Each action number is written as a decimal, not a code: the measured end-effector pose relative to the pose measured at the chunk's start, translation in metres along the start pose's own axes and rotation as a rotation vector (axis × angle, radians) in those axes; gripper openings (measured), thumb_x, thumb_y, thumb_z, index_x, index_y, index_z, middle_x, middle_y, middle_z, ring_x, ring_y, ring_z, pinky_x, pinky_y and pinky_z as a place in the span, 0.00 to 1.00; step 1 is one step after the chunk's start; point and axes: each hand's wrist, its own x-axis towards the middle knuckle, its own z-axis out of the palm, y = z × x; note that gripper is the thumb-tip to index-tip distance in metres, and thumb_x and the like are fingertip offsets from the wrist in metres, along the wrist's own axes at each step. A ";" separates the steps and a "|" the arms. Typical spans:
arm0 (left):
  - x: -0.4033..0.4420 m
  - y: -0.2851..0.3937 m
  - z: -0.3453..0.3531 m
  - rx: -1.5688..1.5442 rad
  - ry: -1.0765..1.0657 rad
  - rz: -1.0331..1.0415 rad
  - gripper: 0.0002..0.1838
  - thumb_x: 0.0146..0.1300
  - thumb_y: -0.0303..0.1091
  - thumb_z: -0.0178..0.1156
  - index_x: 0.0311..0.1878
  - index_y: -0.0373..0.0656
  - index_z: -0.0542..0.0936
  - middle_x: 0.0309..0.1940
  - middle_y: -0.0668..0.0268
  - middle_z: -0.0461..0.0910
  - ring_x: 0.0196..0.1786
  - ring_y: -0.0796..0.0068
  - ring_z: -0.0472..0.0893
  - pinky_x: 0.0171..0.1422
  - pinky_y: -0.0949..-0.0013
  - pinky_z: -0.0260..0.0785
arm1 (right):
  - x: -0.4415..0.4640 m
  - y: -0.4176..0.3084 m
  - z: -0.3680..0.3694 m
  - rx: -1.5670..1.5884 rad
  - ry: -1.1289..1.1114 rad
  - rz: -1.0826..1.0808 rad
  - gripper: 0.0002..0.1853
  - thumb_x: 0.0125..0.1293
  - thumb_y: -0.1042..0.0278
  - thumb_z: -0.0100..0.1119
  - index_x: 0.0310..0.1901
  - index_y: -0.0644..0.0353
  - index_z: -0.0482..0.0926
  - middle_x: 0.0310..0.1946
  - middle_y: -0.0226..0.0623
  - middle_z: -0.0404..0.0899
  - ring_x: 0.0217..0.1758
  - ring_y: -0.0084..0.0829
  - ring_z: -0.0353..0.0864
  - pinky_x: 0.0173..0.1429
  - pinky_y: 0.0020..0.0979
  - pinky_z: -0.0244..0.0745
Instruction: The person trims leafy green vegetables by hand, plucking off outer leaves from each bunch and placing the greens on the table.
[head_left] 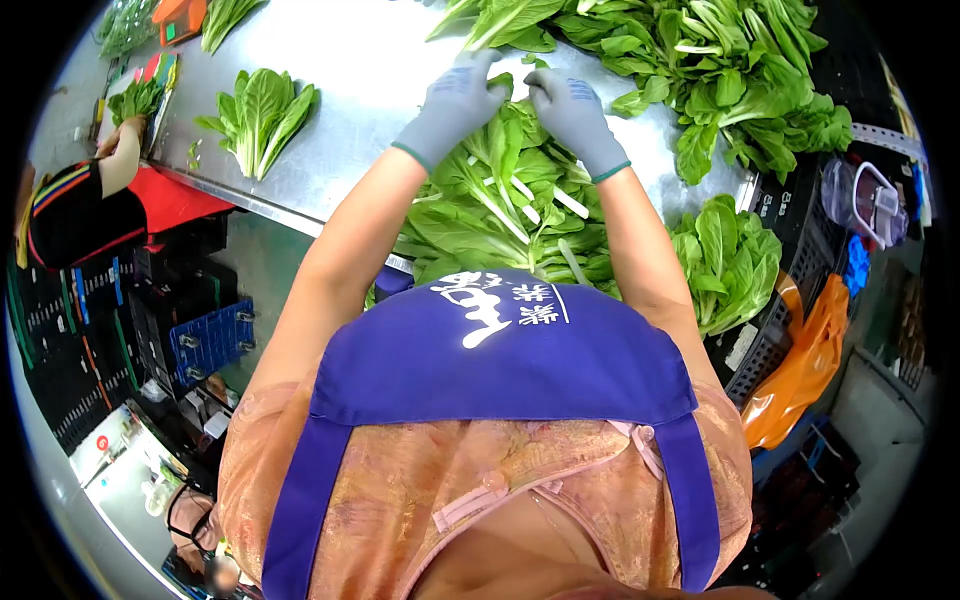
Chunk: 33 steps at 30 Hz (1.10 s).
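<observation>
Both hands wear grey gloves and reach over the metal table (350,60). My left hand (463,102) is bent inward at the left of a bunch of leafy greens (508,140), its fingers curled at the leaf tips. My right hand (572,112) is at the right of the same leaves, thumb and fingers drawn together near a small leaf piece. What either hand pinches is too small to make out. Below the hands, more greens (470,225) with white stems lie in a pile against the purple apron (500,350).
A separate bunch (260,120) lies on the table's left side. A large heap of greens (720,70) fills the upper right, and another bunch (725,260) rests by a black crate (770,350) and an orange bag (805,370). A co-worker (90,205) is at the far left.
</observation>
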 end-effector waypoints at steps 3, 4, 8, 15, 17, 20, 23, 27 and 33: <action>0.003 -0.016 0.008 -0.027 -0.151 -0.116 0.19 0.62 0.43 0.60 0.53 0.46 0.81 0.49 0.56 0.83 0.50 0.53 0.83 0.56 0.56 0.75 | -0.001 -0.021 0.000 -0.107 -0.160 -0.012 0.06 0.65 0.66 0.56 0.40 0.54 0.82 0.39 0.42 0.82 0.47 0.48 0.80 0.52 0.45 0.75; 0.001 -0.014 0.002 -0.078 -0.215 -0.142 0.17 0.62 0.42 0.59 0.51 0.46 0.82 0.46 0.57 0.84 0.50 0.54 0.83 0.57 0.56 0.74 | -0.013 -0.025 -0.003 -0.073 -0.114 -0.031 0.06 0.65 0.66 0.57 0.40 0.54 0.81 0.39 0.41 0.82 0.47 0.48 0.80 0.52 0.45 0.75; -0.006 -0.024 -0.033 -0.446 0.127 -0.229 0.15 0.61 0.36 0.64 0.50 0.43 0.84 0.35 0.62 0.86 0.35 0.69 0.83 0.44 0.67 0.75 | -0.070 -0.028 -0.012 -0.004 -0.029 -0.062 0.07 0.63 0.66 0.58 0.41 0.57 0.81 0.42 0.40 0.81 0.49 0.47 0.79 0.54 0.44 0.73; -0.025 0.037 -0.116 -0.734 0.137 -0.117 0.12 0.65 0.29 0.63 0.50 0.37 0.82 0.29 0.77 0.79 0.29 0.91 0.70 0.32 0.83 0.60 | -0.087 -0.048 -0.073 0.162 0.246 0.105 0.19 0.62 0.66 0.63 0.54 0.60 0.78 0.51 0.45 0.79 0.53 0.44 0.80 0.56 0.38 0.75; -0.029 0.049 -0.113 -0.800 0.092 -0.053 0.10 0.64 0.26 0.63 0.48 0.37 0.83 0.29 0.74 0.80 0.29 0.90 0.72 0.33 0.81 0.63 | -0.083 -0.064 -0.099 0.282 0.306 0.156 0.24 0.62 0.65 0.65 0.58 0.61 0.76 0.53 0.45 0.79 0.50 0.40 0.82 0.50 0.35 0.78; -0.040 0.078 -0.111 -0.853 -0.001 -0.008 0.09 0.64 0.24 0.63 0.47 0.36 0.83 0.28 0.74 0.79 0.30 0.89 0.73 0.34 0.80 0.64 | -0.087 -0.067 -0.124 0.355 0.097 0.168 0.24 0.64 0.67 0.65 0.60 0.64 0.75 0.45 0.36 0.81 0.40 0.27 0.82 0.45 0.26 0.77; -0.046 0.080 -0.104 -0.784 -0.040 -0.002 0.10 0.64 0.26 0.63 0.47 0.35 0.83 0.27 0.75 0.77 0.29 0.89 0.72 0.34 0.81 0.64 | -0.101 -0.068 -0.129 0.635 0.107 0.310 0.17 0.66 0.68 0.64 0.54 0.65 0.79 0.40 0.31 0.81 0.37 0.20 0.79 0.42 0.23 0.75; -0.054 0.085 -0.106 -0.804 -0.166 -0.017 0.15 0.64 0.28 0.64 0.53 0.34 0.79 0.34 0.69 0.80 0.32 0.85 0.76 0.36 0.79 0.68 | -0.122 -0.066 -0.130 0.843 0.005 0.393 0.13 0.65 0.69 0.64 0.48 0.65 0.80 0.36 0.30 0.81 0.36 0.19 0.78 0.41 0.23 0.75; -0.068 0.076 -0.093 -1.009 0.027 -0.065 0.23 0.67 0.33 0.63 0.61 0.32 0.73 0.55 0.58 0.79 0.47 0.72 0.82 0.45 0.73 0.76 | -0.154 -0.033 -0.132 1.503 0.281 0.439 0.12 0.72 0.71 0.59 0.54 0.64 0.78 0.38 0.33 0.81 0.39 0.26 0.83 0.43 0.28 0.80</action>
